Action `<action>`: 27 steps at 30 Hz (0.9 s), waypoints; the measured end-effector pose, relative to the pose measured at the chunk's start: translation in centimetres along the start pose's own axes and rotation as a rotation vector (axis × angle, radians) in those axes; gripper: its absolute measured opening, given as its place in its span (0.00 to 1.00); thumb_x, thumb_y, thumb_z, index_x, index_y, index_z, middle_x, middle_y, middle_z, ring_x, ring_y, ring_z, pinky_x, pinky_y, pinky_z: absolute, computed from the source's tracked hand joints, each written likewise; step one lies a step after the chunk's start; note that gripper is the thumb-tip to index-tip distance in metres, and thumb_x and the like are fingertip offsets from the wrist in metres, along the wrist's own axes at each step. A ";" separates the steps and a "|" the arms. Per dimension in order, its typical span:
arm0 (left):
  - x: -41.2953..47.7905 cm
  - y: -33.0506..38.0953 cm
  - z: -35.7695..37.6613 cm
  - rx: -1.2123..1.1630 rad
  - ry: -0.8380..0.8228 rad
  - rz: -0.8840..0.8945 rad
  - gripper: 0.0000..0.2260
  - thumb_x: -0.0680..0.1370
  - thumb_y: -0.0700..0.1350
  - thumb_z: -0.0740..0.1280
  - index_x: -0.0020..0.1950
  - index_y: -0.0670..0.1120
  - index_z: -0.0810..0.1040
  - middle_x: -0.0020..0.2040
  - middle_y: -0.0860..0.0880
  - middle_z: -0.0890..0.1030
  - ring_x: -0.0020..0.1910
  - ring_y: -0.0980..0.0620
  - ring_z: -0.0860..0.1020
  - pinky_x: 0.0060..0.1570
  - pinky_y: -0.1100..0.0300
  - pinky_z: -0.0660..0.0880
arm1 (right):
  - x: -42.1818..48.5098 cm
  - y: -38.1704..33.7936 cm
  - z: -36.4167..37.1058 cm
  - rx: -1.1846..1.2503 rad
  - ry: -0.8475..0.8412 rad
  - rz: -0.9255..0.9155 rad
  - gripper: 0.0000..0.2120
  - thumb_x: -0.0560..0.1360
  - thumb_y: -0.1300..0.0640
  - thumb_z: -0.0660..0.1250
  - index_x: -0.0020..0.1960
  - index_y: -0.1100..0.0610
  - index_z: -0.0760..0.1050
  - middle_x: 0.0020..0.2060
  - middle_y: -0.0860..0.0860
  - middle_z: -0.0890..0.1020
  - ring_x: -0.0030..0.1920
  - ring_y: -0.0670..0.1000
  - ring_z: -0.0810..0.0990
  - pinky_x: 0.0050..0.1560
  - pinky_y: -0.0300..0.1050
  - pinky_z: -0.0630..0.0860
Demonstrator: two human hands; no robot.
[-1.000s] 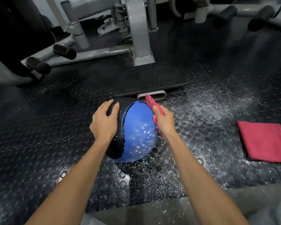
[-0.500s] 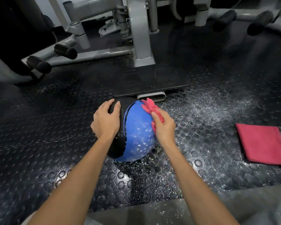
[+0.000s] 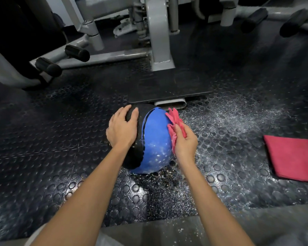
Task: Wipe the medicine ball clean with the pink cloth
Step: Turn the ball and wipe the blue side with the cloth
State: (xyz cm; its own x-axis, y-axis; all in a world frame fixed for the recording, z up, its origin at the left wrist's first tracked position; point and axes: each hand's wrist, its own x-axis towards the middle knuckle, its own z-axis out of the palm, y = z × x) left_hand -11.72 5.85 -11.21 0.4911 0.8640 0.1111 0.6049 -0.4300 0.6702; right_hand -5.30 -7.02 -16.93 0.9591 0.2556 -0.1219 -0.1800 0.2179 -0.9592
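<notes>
- Head view: the ball (image 3: 155,139) sits on the studded floor (image 3: 60,157) between both hands, with white specks on its lower blue face.
- Risk, as I judge it: the ball could roll under the wipe, since the left hand (image 3: 122,128) only lies flat on its black side, fingers relaxed.
- The right hand (image 3: 185,142) clutches the bunched cloth (image 3: 175,125) against the ball's right flank.

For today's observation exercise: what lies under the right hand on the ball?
A crumpled pink cloth lies between the right hand and the blue side of the ball. The hand covers part of the cloth; the ball's surface beneath is hidden.
</notes>
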 end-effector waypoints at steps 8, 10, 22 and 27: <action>-0.1 -1.3 -0.2 -0.063 0.051 -0.028 0.20 0.78 0.61 0.57 0.68 0.58 0.71 0.71 0.57 0.68 0.70 0.54 0.65 0.68 0.52 0.60 | -0.6 1.5 0.3 -0.535 -0.078 -0.524 0.15 0.74 0.45 0.62 0.60 0.40 0.72 0.60 0.39 0.72 0.59 0.46 0.69 0.57 0.44 0.67; -0.5 -1.2 -0.1 -0.055 0.071 -0.036 0.20 0.78 0.61 0.57 0.68 0.58 0.71 0.71 0.56 0.68 0.70 0.53 0.65 0.69 0.51 0.61 | 1.7 1.4 -0.1 -0.387 -0.016 -0.258 0.13 0.71 0.43 0.62 0.56 0.36 0.73 0.57 0.42 0.77 0.55 0.51 0.76 0.54 0.51 0.75; -1.4 -0.8 0.0 -0.039 0.095 -0.034 0.21 0.78 0.61 0.56 0.69 0.58 0.69 0.71 0.57 0.67 0.71 0.52 0.64 0.69 0.46 0.60 | 1.3 0.4 -0.8 -0.284 -0.085 -0.189 0.11 0.76 0.57 0.63 0.55 0.47 0.76 0.48 0.42 0.79 0.40 0.43 0.76 0.38 0.35 0.75; -1.1 -0.4 0.3 -0.003 0.089 -0.035 0.21 0.78 0.61 0.56 0.69 0.58 0.69 0.72 0.57 0.67 0.72 0.51 0.62 0.69 0.45 0.59 | -0.8 0.0 0.4 -0.446 -0.026 -0.360 0.12 0.73 0.51 0.61 0.55 0.47 0.77 0.51 0.41 0.78 0.50 0.47 0.76 0.51 0.46 0.76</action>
State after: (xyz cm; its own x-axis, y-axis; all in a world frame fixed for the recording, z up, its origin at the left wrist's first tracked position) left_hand -12.31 4.95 -11.83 0.4117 0.8985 0.1522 0.6187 -0.3982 0.6772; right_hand -6.19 -6.84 -16.70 0.9361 0.2634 0.2331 0.2719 -0.1214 -0.9546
